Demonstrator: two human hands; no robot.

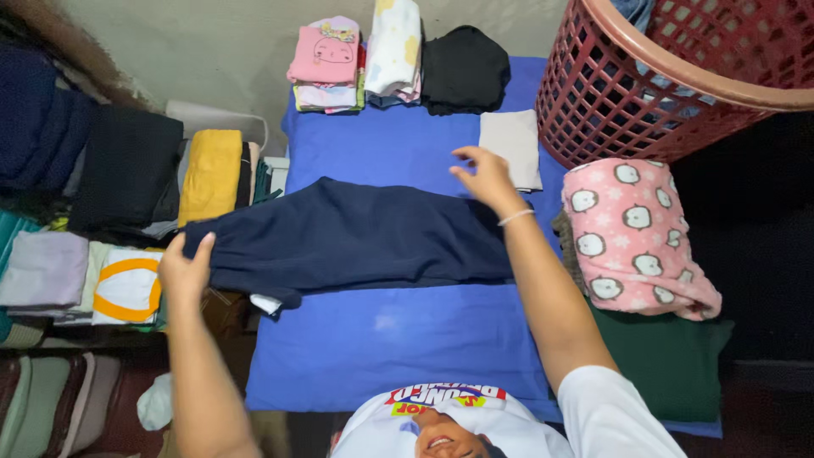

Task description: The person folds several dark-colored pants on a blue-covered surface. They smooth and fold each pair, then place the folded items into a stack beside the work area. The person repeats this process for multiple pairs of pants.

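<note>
left hand (pixel 185 270) gripping navy trousers (pixel 356 237), right hand (pixel 485 176) spread flat

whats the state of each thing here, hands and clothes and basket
left hand: gripping one end of the navy garment
right hand: open, fingers spread, at the garment's other end
navy garment: laid out lengthwise across the blue sheet
blue sheet: spread flat
pink penguin cloth: folded, stacked on a green piece
grey cloth: folded flat
red laundry basket: tilted, clothes inside
</note>
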